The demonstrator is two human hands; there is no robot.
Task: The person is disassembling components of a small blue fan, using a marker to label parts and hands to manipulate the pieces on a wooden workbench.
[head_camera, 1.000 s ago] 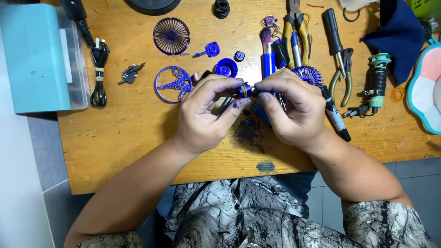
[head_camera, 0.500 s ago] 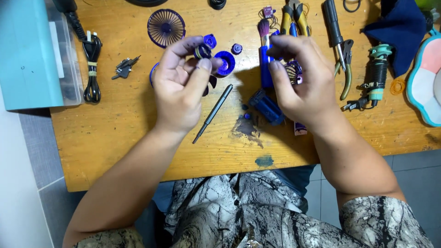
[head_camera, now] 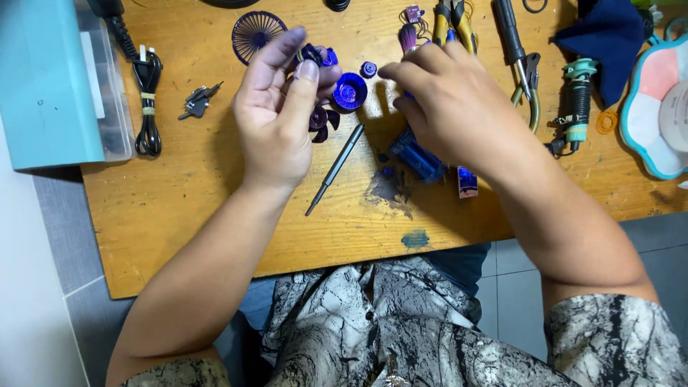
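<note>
My left hand (head_camera: pixel 276 115) is raised over the wooden table (head_camera: pixel 215 215) and pinches a small blue plastic part (head_camera: pixel 315 54) between thumb and fingers. Just below it lie a dark purple fan blade (head_camera: pixel 320 120), a round blue cap (head_camera: pixel 350 92) and a small blue knob (head_camera: pixel 368 69). My right hand (head_camera: pixel 451 100) hovers palm down, fingertips pointing left towards the knob, with nothing visible in it. It partly covers a blue fan body (head_camera: pixel 419 159). A thin screwdriver (head_camera: pixel 335 168) lies slanted on the table between my hands. A round blue fan grille (head_camera: pixel 254 32) sits at the far edge.
A teal box (head_camera: pixel 43 79) stands at the left, with a coiled black cable (head_camera: pixel 147 100) and a small metal piece (head_camera: pixel 197 100) beside it. Pliers (head_camera: pixel 527 79), a brush (head_camera: pixel 407 36), a teal-handled tool (head_camera: pixel 577 100), a dark blue cloth (head_camera: pixel 609 36) and a flower-shaped tray (head_camera: pixel 656 107) lie at right.
My hands, joined over one part a second ago, have separated. The screwdriver now lies on the table. My left hand has lifted the small blue part; my right has spread out over the blue pieces.
</note>
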